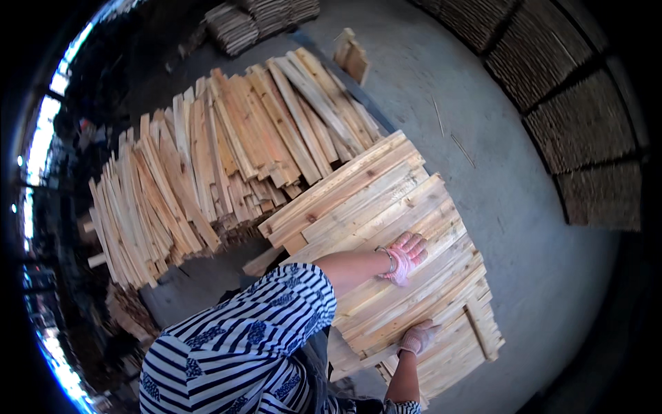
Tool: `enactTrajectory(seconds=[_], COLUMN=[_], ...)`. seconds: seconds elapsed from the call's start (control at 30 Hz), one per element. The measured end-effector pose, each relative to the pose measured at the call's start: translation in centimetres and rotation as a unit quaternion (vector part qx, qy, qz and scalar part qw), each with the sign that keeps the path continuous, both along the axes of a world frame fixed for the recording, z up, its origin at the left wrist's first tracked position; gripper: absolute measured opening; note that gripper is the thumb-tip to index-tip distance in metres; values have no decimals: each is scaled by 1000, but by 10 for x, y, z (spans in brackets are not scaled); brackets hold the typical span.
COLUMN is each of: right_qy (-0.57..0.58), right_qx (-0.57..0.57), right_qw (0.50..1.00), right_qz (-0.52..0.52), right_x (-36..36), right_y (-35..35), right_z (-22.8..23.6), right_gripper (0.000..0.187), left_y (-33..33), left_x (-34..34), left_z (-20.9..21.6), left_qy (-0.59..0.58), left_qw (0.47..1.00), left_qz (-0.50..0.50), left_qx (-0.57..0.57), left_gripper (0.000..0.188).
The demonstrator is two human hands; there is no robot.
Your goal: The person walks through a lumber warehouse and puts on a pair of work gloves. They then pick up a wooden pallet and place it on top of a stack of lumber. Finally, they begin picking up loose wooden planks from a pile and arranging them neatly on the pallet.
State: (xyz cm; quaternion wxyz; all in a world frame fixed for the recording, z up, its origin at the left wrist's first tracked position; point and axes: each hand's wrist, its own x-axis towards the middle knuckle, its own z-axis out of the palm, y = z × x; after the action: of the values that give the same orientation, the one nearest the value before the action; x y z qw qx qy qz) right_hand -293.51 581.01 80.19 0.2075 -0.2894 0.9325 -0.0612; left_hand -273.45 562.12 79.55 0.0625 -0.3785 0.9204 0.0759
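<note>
My left hand (408, 257), in a pink-and-white glove with a band at the wrist, lies on a layer of pale wooden boards (386, 231). Its fingers are spread and nothing is in them. Closer to my body, my right hand (418, 337) wears a light glove and rests on the same boards near their near ends. Its fingers look stretched out along the wood, though their tips are hard to make out. The boards lie side by side, with uneven ends. A short wooden strip (480, 329) lies crosswise over them at the right.
A large pile of loose boards (227, 138) stands at the left, its boards fanned unevenly. Behind it a dark rail (376, 110) runs along the grey floor (483, 152). Stacked wood bundles (586, 131) line the far right, and more bundles (234, 29) sit at the top.
</note>
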Motion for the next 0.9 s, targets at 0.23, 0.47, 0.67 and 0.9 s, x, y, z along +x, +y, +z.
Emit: enactTrajectory(seconds=[0.23, 0.47, 0.67, 0.9], right_qy=[-63, -697, -616, -496], right_qx=[-141, -13, 53, 79], right_qw=[962, 716, 749, 858], right_qz=[226, 44, -238, -113], right_x=[80, 404, 520, 542], right_y=[-46, -166, -255, -258], right_z=[52, 114, 17, -40], right_gripper=[53, 47, 73, 83], left_y=[25, 70, 29, -18], left_x=[186, 447, 475, 460], left_z=[114, 11, 7, 20], left_qy=[579, 591, 553, 481], left_qw=[653, 350, 284, 235], left_qz=[403, 722, 757, 823], left_qx=[276, 85, 201, 192], left_gripper=[46, 74, 86, 113])
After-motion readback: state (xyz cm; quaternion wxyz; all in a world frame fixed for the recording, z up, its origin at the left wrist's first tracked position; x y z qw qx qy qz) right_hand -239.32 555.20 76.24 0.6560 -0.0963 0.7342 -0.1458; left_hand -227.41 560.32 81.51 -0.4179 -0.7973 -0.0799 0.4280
